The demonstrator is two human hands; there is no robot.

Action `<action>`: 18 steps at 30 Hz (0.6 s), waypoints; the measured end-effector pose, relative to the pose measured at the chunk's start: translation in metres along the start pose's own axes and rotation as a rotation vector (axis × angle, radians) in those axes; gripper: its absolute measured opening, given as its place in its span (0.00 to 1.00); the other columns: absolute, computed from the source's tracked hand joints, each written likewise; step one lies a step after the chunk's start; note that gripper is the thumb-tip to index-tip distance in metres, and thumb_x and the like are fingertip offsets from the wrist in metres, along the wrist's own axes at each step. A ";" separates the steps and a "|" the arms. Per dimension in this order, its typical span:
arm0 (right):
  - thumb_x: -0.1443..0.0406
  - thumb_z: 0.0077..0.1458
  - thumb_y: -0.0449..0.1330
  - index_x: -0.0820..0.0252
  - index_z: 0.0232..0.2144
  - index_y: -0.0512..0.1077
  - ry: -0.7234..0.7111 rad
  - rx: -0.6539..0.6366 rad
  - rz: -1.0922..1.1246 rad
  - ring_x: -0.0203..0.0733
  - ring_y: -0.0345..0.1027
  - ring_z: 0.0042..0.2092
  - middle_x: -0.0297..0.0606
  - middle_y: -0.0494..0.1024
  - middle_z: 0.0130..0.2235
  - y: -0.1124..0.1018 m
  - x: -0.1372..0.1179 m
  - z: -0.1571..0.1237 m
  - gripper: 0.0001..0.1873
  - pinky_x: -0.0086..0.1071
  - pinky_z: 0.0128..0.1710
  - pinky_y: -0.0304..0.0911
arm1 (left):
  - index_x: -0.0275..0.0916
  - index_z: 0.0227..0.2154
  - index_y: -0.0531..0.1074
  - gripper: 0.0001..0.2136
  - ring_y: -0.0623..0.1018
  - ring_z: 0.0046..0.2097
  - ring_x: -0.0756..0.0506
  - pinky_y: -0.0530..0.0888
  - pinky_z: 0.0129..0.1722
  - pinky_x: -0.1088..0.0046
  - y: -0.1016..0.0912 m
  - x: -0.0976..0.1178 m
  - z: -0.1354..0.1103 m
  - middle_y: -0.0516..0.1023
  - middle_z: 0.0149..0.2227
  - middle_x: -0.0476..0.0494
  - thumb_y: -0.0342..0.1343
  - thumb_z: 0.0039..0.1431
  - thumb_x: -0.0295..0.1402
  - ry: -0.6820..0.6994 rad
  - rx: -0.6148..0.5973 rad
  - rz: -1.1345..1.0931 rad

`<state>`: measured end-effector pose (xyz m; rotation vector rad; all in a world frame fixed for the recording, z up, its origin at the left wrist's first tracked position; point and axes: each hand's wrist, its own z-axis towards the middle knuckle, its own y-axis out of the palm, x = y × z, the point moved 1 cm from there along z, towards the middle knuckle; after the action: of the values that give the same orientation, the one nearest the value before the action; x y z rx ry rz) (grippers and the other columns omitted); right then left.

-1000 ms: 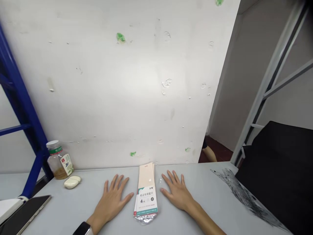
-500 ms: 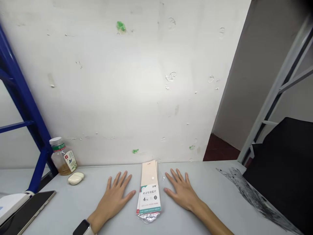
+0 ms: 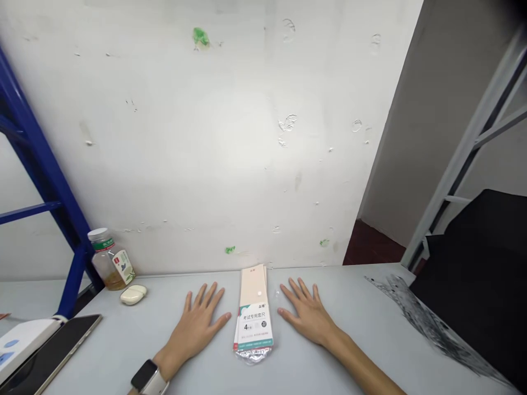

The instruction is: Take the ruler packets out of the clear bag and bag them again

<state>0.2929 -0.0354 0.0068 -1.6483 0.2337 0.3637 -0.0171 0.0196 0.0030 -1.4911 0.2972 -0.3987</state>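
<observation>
While both hands lie palm-down on a pale grey table (image 3: 102, 343), neither grips anything: the fingers of the left hand (image 3: 200, 318) and the right hand (image 3: 307, 315) are spread wide. Between them, just beside each thumb, lies a flat packet of rulers (image 3: 255, 314), its printed label white and teal, its cream upper end reaching the table's back edge at a scuffed white wall (image 3: 206, 137). A smartwatch (image 3: 146, 377) circles the left wrist. Further left, near the back edge, stand a clear jar (image 3: 110, 264) with a white lid and amber liquid at its base and, just beside it, a pale oval bar (image 3: 134, 294). A dark tablet (image 3: 53, 351) lies at the near left corner — below a blue metal frame (image 3: 41, 164). A black panel (image 3: 473, 258) fills the right side.
</observation>
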 end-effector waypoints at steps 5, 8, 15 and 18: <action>0.40 0.59 0.39 0.47 0.67 0.47 0.012 0.003 0.002 0.54 0.26 0.71 0.34 0.41 0.71 0.001 -0.001 0.000 0.39 0.57 0.66 0.21 | 0.49 0.66 0.52 0.33 0.50 0.69 0.32 0.48 0.63 0.42 0.004 -0.003 0.002 0.51 0.69 0.46 0.37 0.63 0.58 0.015 0.028 -0.005; 0.42 0.60 0.40 0.48 0.67 0.49 0.047 0.027 0.010 0.53 0.28 0.71 0.34 0.42 0.71 0.002 -0.002 0.001 0.37 0.57 0.66 0.21 | 0.50 0.66 0.52 0.32 0.51 0.69 0.32 0.48 0.63 0.42 0.005 -0.004 0.001 0.51 0.69 0.46 0.38 0.63 0.57 0.024 0.039 0.001; 0.40 0.59 0.39 0.48 0.67 0.50 0.051 0.062 0.008 0.53 0.28 0.71 0.34 0.44 0.70 0.006 -0.003 0.001 0.39 0.58 0.66 0.22 | 0.49 0.66 0.52 0.32 0.50 0.69 0.33 0.48 0.64 0.43 0.003 -0.003 0.001 0.50 0.69 0.47 0.37 0.63 0.58 0.014 0.023 -0.002; 0.39 0.59 0.39 0.48 0.67 0.49 0.053 0.055 -0.005 0.53 0.29 0.71 0.33 0.44 0.70 0.007 -0.002 0.001 0.39 0.58 0.67 0.23 | 0.49 0.66 0.52 0.33 0.49 0.69 0.33 0.47 0.64 0.43 0.003 -0.002 0.001 0.49 0.69 0.47 0.37 0.63 0.58 0.009 0.010 -0.010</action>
<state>0.2882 -0.0349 0.0013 -1.6053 0.2768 0.3074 -0.0185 0.0219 -0.0002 -1.4824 0.2944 -0.4147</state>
